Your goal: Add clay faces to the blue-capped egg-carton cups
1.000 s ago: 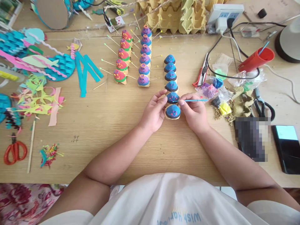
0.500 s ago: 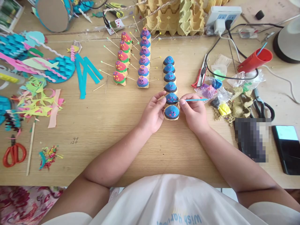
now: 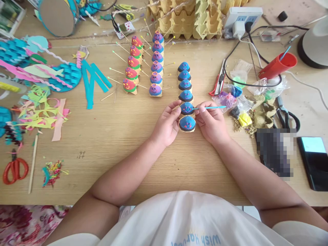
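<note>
A row of blue clay-covered egg-carton cups (image 3: 185, 85) with dark lower bands and small faces stands before me. My left hand (image 3: 167, 123) grips the left side of the row near its second-nearest cup, thumb and fingers closed on it. In my right hand (image 3: 212, 121) a thin light-blue clay tool (image 3: 214, 107) is pinched, its tip at the right side of that same cup's face. The nearest cup (image 3: 187, 123) has pink cheeks and a smile. To the left stand a purple row (image 3: 156, 77) and a red-and-green row (image 3: 131, 73), both with pins stuck in.
Bags of coloured clay (image 3: 228, 99), a utility knife (image 3: 219, 80), a red cup (image 3: 278, 65) and black-handled scissors (image 3: 287, 116) lie on the right. Paper scraps (image 3: 42, 111) and red scissors (image 3: 15, 168) lie left. Egg cartons (image 3: 188, 20) and a power strip (image 3: 242, 18) stand behind.
The clay tool's tip has shifted slightly right and up on the second-nearest cup's face. My left hand keeps its hold on the row.
</note>
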Action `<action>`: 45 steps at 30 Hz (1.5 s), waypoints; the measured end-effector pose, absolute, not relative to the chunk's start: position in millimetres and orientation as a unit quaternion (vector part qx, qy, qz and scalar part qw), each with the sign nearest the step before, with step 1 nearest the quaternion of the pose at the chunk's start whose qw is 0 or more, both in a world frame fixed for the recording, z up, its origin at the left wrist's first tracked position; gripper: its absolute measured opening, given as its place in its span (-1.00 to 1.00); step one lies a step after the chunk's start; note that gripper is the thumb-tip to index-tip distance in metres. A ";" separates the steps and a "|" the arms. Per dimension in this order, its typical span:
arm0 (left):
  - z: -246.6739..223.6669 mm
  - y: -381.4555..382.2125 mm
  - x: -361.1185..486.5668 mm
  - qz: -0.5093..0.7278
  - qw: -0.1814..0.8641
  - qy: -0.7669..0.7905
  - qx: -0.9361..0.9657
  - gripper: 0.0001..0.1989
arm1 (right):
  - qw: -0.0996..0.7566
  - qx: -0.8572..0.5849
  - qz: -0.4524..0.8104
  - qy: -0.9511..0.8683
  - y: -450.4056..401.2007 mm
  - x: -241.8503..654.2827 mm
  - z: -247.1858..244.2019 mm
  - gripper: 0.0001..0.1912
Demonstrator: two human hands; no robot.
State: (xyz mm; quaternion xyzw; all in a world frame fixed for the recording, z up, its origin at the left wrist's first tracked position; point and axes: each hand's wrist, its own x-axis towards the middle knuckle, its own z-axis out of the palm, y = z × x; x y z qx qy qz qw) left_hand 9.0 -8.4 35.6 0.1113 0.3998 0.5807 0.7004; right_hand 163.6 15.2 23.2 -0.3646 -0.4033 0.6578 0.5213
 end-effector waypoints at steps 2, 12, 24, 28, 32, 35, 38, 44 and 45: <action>35.7 -8.6 9.0 0.579 0.700 0.403 0.113 -0.86 | 0.518 -0.366 0.659 -0.405 14.9 163.7 23.1 -0.53; 40.0 -8.9 9.8 0.580 0.706 0.391 0.113 -0.86 | 0.510 -0.380 0.647 -0.419 15.5 164.6 22.0 -0.50; 36.1 -9.3 8.5 0.570 0.704 0.407 0.117 -0.83 | 0.499 -0.386 0.649 -0.425 15.9 164.2 21.7 -0.47; 36.7 -9.6 9.5 0.575 0.698 0.410 0.117 -0.85 | 0.508 -0.373 0.658 -0.412 15.5 163.4 23.0 -0.48; 37.1 -9.8 10.2 0.578 0.697 0.407 0.119 -0.88 | 0.509 -0.369 0.663 -0.407 15.8 162.7 23.3 -0.49; 36.6 -9.9 10.1 0.581 0.700 0.397 0.119 -0.88 | 0.506 -0.373 0.662 -0.408 16.2 162.9 22.7 -0.48; 35.5 -9.8 9.7 0.580 0.700 0.401 0.117 -0.85 | 0.504 -0.376 0.659 -0.412 16.3 163.4 22.1 -0.47; 35.6 -9.5 9.6 0.580 0.703 0.393 0.117 -0.85 | 0.504 -0.370 0.660 -0.417 16.3 163.7 21.5 -0.49; 35.7 -9.5 9.6 0.578 0.704 0.396 0.115 -0.84 | 0.503 -0.372 0.659 -0.418 16.2 163.7 21.7 -0.49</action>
